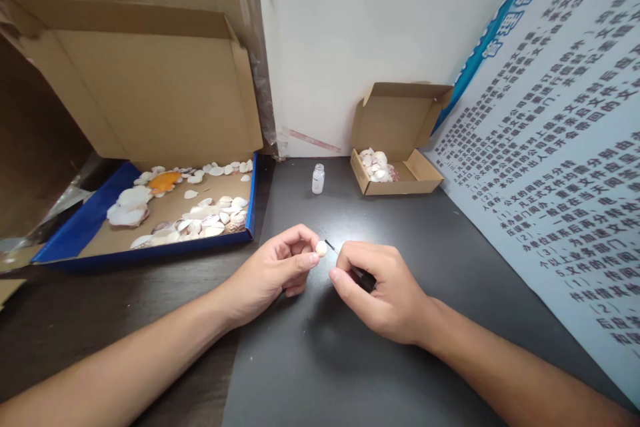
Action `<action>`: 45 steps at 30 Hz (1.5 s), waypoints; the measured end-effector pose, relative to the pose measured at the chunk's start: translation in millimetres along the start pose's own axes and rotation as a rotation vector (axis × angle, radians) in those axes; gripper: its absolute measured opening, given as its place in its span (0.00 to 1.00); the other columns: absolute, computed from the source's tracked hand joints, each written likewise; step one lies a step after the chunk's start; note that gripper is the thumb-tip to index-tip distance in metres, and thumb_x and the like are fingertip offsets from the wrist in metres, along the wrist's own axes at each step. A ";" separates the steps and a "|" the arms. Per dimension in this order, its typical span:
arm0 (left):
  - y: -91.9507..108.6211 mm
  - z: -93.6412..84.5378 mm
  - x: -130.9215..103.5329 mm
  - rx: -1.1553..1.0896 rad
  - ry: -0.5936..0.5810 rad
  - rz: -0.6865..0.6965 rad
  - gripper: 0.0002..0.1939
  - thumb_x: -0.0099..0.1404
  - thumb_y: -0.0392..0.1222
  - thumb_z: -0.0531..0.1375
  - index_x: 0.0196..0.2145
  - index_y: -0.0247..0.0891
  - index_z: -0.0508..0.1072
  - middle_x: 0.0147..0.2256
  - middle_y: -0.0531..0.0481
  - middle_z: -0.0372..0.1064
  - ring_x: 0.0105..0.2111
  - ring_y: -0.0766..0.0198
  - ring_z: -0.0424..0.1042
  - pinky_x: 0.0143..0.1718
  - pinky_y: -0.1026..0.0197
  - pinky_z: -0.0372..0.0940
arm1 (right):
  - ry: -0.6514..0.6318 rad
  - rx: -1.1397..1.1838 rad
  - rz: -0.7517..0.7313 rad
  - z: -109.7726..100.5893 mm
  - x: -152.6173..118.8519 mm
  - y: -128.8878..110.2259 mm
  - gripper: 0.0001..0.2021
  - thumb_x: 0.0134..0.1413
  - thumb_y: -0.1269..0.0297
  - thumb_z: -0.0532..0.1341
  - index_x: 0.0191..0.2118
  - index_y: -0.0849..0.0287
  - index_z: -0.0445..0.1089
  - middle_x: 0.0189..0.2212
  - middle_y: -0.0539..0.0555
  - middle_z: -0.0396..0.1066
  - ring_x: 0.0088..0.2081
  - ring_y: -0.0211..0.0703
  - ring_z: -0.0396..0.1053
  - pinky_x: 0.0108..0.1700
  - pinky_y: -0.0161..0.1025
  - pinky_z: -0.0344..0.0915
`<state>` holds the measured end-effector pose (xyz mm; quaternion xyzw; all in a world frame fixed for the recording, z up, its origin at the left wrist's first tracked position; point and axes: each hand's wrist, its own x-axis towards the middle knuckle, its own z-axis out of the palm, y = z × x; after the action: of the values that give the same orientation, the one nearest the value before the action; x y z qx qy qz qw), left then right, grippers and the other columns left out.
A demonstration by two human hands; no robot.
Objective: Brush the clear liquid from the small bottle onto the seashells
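Between thumb and index finger, my left hand (280, 263) pinches a small whitish seashell (321, 249) above the dark mat. My right hand (383, 287) is closed around the black cap of a small brush (367, 279), whose thin stem and dark tip point toward the shell. The brush tip is very close to the shell's right edge; whether they touch I cannot tell. Farther back, a small clear glass bottle (318, 179) with a whitish label stands upright without a cap.
At left, an open blue-edged cardboard box (200, 250) holds many white shells and an orange one (165, 181). A smaller open cardboard box (415, 185) with white shells stands back right. A white panel (350, 47) rises behind, and a printed sheet (550, 167) borders the right.
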<state>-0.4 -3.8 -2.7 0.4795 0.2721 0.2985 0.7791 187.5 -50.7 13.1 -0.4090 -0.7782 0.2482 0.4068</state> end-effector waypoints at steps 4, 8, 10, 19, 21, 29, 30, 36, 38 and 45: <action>-0.9 -0.1 0.2 -0.002 -0.015 0.023 0.09 0.63 0.43 0.65 0.35 0.39 0.68 0.22 0.61 0.53 0.19 0.76 0.49 0.20 0.71 0.50 | -0.017 0.054 0.032 -0.2 0.1 -1.7 0.12 0.56 0.72 0.57 0.24 0.58 0.55 0.19 0.44 0.57 0.21 0.31 0.53 0.25 0.31 0.51; -2.2 -1.2 0.7 0.003 -0.040 0.039 0.08 0.64 0.43 0.64 0.35 0.40 0.69 0.22 0.61 0.54 0.19 0.76 0.50 0.20 0.71 0.50 | -0.015 0.074 0.048 0.1 -0.6 -1.3 0.11 0.57 0.71 0.57 0.25 0.58 0.56 0.19 0.43 0.56 0.21 0.30 0.52 0.24 0.30 0.51; -3.0 -1.7 0.7 0.013 -0.046 0.042 0.08 0.64 0.44 0.65 0.34 0.40 0.69 0.22 0.61 0.54 0.19 0.76 0.50 0.20 0.71 0.50 | -0.020 0.084 0.050 0.5 -0.8 -0.8 0.11 0.57 0.71 0.57 0.25 0.58 0.56 0.19 0.43 0.56 0.21 0.30 0.52 0.24 0.30 0.51; -1.2 0.6 0.2 0.004 0.025 0.041 0.09 0.64 0.45 0.64 0.35 0.40 0.68 0.21 0.62 0.53 0.19 0.76 0.48 0.20 0.70 0.49 | -0.087 0.123 0.085 -0.3 -1.3 -1.1 0.12 0.56 0.72 0.57 0.24 0.58 0.56 0.18 0.43 0.55 0.20 0.29 0.51 0.23 0.29 0.51; 0.0 1.1 0.6 -0.013 0.048 0.035 0.09 0.64 0.44 0.65 0.35 0.40 0.68 0.21 0.62 0.53 0.18 0.76 0.47 0.20 0.70 0.48 | -0.100 0.127 0.081 -1.1 -1.7 -1.5 0.12 0.56 0.71 0.57 0.23 0.58 0.56 0.18 0.43 0.55 0.20 0.29 0.51 0.23 0.29 0.50; 2.8 0.6 -0.2 -0.080 0.031 -0.043 0.08 0.64 0.43 0.64 0.34 0.38 0.70 0.18 0.62 0.47 0.19 0.74 0.42 0.19 0.69 0.45 | -0.085 0.043 0.068 -1.0 -0.2 -0.8 0.12 0.59 0.70 0.55 0.24 0.58 0.56 0.18 0.43 0.53 0.20 0.29 0.50 0.24 0.30 0.50; 3.3 0.6 -0.5 -0.090 0.018 -0.056 0.07 0.64 0.43 0.63 0.34 0.37 0.70 0.18 0.62 0.46 0.19 0.74 0.41 0.19 0.69 0.45 | -0.072 0.015 0.090 -0.6 0.2 -0.3 0.13 0.59 0.69 0.55 0.24 0.58 0.55 0.18 0.43 0.53 0.20 0.30 0.50 0.24 0.30 0.49; 5.1 0.5 -1.0 -0.139 -0.020 -0.078 0.05 0.65 0.41 0.61 0.34 0.37 0.71 0.18 0.61 0.43 0.19 0.72 0.39 0.19 0.68 0.43 | -0.045 -0.065 0.159 0.2 0.5 2.0 0.14 0.59 0.68 0.55 0.23 0.58 0.54 0.18 0.43 0.52 0.21 0.30 0.49 0.24 0.31 0.48; 4.7 0.2 -1.2 -0.141 -0.027 -0.081 0.05 0.66 0.42 0.61 0.34 0.38 0.70 0.19 0.61 0.43 0.19 0.72 0.40 0.20 0.68 0.43 | -0.089 -0.036 0.140 -0.1 -0.6 1.8 0.13 0.60 0.68 0.55 0.24 0.58 0.56 0.18 0.43 0.54 0.21 0.30 0.51 0.25 0.31 0.50; 4.0 0.3 -1.5 -0.119 -0.025 -0.076 0.07 0.65 0.43 0.62 0.35 0.39 0.68 0.20 0.61 0.45 0.20 0.72 0.42 0.20 0.68 0.45 | -0.128 0.022 0.074 -0.7 -2.1 0.6 0.11 0.61 0.67 0.55 0.26 0.58 0.58 0.19 0.43 0.57 0.21 0.30 0.53 0.25 0.30 0.52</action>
<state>-2.0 -3.6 1.3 0.4253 0.2621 0.2782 0.8203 189.0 -52.1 12.1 -0.4160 -0.7843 0.2973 0.3512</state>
